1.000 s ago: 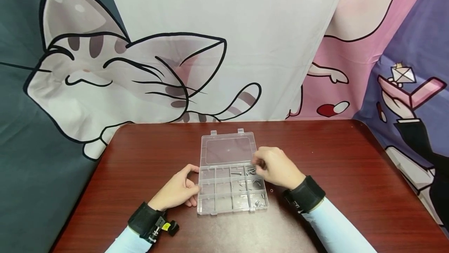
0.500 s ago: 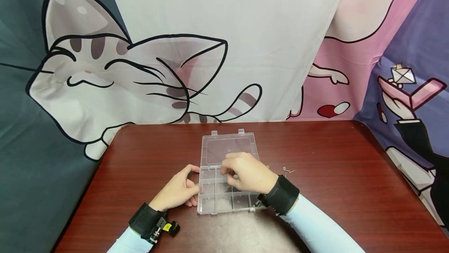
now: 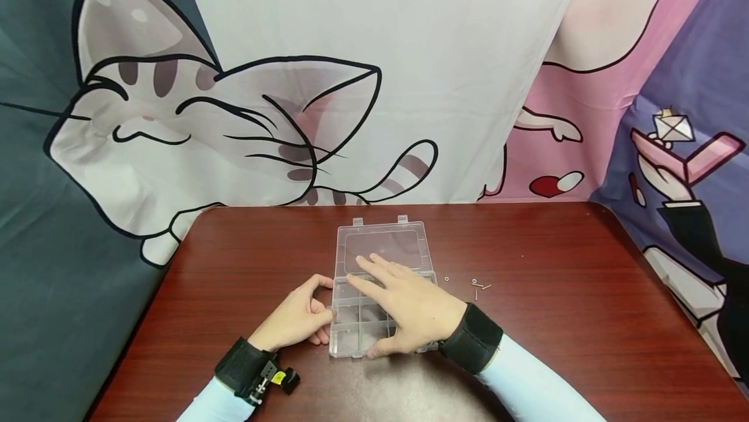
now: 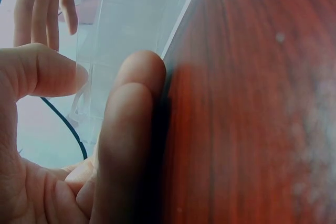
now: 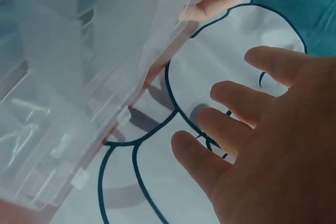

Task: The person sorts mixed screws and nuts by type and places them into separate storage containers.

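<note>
A clear plastic compartment box (image 3: 346, 339) lies on the table with its clear lid (image 3: 383, 240) folded back. At its left side my left hand (image 3: 292, 321) grips the edge; in the left wrist view the thumb (image 4: 58, 72) meets the top rim while fingers (image 4: 128, 114) lie along the lower wall. Spread wide over the compartments is my right hand (image 3: 409, 305), fingers extended and holding nothing. It hides the right-hand compartments from the head camera. Shiny small metal pieces (image 5: 23, 140) glint inside the box in the right wrist view.
To the right of the box, small screws (image 3: 480, 286) and a ring-shaped piece (image 3: 474, 281) lie loose on the brown table (image 3: 562, 279). Another tiny ring (image 3: 446, 278) sits nearer the box. A printed cat curtain (image 3: 263, 116) hangs behind the table.
My right hand went from the box's right edge leftward over the compartments, then its curled fingers spread out flat. The loose screws and rings came into view. My left hand stayed put.
</note>
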Demonstrator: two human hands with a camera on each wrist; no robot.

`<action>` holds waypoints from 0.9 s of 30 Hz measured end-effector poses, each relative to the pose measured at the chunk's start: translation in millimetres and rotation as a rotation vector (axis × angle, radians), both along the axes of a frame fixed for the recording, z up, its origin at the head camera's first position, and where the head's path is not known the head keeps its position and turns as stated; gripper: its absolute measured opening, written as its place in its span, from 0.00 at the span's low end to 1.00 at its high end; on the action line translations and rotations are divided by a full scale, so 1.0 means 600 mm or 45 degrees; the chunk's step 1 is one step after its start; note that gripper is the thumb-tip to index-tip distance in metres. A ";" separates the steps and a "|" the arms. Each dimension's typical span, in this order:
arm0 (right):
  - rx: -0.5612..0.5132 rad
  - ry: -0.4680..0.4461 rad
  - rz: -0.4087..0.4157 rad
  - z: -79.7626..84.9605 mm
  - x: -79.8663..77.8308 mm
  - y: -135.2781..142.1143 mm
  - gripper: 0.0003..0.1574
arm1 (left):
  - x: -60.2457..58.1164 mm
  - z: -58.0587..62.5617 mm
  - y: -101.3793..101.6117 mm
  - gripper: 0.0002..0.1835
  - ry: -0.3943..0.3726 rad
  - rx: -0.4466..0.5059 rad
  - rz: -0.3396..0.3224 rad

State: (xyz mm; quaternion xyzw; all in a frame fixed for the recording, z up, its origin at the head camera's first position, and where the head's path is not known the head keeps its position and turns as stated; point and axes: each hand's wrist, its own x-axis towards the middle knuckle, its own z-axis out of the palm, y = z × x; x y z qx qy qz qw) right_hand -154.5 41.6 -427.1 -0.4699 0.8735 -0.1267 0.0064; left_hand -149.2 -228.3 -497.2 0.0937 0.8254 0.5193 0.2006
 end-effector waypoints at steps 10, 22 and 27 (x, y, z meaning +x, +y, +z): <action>-0.057 0.057 -0.086 -0.013 -0.022 0.093 0.60 | -0.001 -0.002 -0.001 0.29 0.007 0.011 -0.015; -0.079 0.035 -0.262 -0.061 -0.056 0.272 0.40 | 0.000 0.003 -0.001 0.29 0.009 -0.001 -0.021; -0.139 0.110 -0.195 -0.084 -0.061 0.301 0.24 | 0.001 0.003 -0.001 0.29 0.003 -0.005 -0.025</action>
